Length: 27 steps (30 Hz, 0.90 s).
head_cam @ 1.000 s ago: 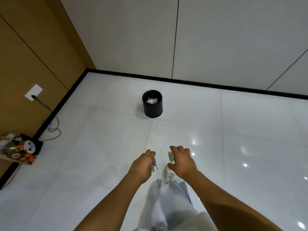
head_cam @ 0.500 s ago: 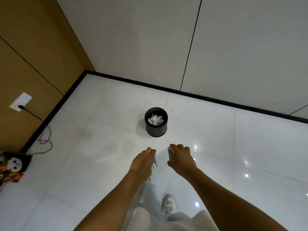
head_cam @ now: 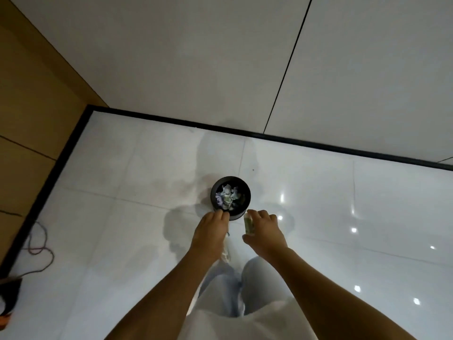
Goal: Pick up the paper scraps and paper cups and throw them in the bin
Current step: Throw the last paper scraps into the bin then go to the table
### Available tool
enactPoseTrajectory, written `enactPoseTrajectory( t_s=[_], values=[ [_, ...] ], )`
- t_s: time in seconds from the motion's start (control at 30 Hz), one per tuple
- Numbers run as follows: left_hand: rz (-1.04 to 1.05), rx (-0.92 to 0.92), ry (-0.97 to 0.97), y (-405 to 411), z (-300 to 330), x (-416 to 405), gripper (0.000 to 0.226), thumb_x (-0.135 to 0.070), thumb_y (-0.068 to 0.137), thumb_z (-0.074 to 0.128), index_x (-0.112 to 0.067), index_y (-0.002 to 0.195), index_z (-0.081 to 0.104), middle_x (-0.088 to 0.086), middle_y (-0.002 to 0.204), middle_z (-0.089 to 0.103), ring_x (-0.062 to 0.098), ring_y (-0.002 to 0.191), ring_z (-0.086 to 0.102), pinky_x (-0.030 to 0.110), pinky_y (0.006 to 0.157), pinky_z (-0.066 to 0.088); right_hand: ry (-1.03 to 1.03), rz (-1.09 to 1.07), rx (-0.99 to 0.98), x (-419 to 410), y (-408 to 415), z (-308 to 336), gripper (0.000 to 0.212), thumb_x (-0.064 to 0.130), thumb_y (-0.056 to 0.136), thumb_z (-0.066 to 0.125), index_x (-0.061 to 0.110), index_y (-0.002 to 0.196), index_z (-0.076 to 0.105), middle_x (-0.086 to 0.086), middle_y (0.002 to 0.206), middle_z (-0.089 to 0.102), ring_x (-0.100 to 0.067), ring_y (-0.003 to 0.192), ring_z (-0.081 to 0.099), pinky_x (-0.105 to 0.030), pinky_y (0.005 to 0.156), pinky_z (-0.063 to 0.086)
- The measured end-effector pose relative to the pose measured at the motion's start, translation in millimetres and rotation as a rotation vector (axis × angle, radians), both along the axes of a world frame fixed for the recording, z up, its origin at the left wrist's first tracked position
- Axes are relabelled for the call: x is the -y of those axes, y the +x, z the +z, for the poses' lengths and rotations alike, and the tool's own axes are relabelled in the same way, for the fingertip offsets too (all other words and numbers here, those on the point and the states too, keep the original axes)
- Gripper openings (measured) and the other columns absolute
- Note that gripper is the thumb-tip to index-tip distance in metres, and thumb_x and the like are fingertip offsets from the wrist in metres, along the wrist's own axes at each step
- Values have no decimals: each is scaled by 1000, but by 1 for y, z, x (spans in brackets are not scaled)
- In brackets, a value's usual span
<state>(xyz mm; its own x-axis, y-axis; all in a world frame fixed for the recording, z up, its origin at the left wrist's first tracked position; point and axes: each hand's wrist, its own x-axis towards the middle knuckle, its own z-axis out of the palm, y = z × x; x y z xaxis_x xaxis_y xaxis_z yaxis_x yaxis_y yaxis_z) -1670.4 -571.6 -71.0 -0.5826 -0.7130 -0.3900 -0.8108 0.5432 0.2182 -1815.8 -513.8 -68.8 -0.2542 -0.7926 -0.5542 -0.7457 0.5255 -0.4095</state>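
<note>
A black round bin (head_cam: 247, 192) stands on the white tile floor, holding several crumpled paper scraps (head_cam: 226, 197). My left hand (head_cam: 210, 231) is curled around a small paper scrap, mostly hidden in the fist, just at the bin's near rim. My right hand (head_cam: 264, 230) pinches a greenish paper scrap (head_cam: 248, 224) beside the bin's near right edge. Both hands hover close together in front of the bin.
A white panel wall with a black skirting (head_cam: 294, 139) runs behind the bin. A brown wood wall (head_cam: 31, 106) is on the left, with a cable (head_cam: 39, 249) lying on the floor below it. My legs and a shoe are under my arms.
I have walked closer to the bin; it now sits right at my fingertips. Both hands still hold their scraps. The view has darkened.
</note>
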Motion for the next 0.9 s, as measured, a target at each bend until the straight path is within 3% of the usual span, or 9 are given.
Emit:
enactPoseTrajectory(
  t_s=[0.33, 0.5, 0.7, 0.9],
  values=[
    [-15, 42, 82, -49, -97, 110, 54, -15, 90, 58, -15, 139, 35, 3, 139, 43, 19, 129, 39, 24, 108, 30, 118, -1, 45, 106, -41, -97, 67, 29, 86, 65, 25, 145, 33, -1, 141, 42, -24, 128, 35, -36, 99, 44],
    [25, 64, 143, -64, -191, 142, 62, -20, 87, 65, -18, 141, 34, 1, 142, 42, 17, 132, 37, 24, 110, 28, 146, 4, 38, 146, -51, -193, 70, 30, 85, 64, 25, 146, 29, -2, 140, 41, -26, 127, 34, -37, 95, 44],
    [168, 56, 197, -66, -310, 162, 57, -18, 83, 70, -17, 134, 45, 1, 133, 52, 17, 121, 50, 22, 101, 39, 108, -53, 36, 178, -45, -316, 70, 35, 87, 62, 25, 147, 27, -3, 143, 39, -26, 130, 34, -40, 97, 46],
    [154, 93, 265, -72, -404, 169, 70, -26, 87, 64, -18, 146, 27, 0, 152, 30, 19, 141, 25, 31, 116, 21, 240, -110, 110, 179, -39, -406, 81, 36, 90, 58, 32, 153, 7, -3, 161, 11, -27, 148, 8, -47, 117, 25]
  ],
)
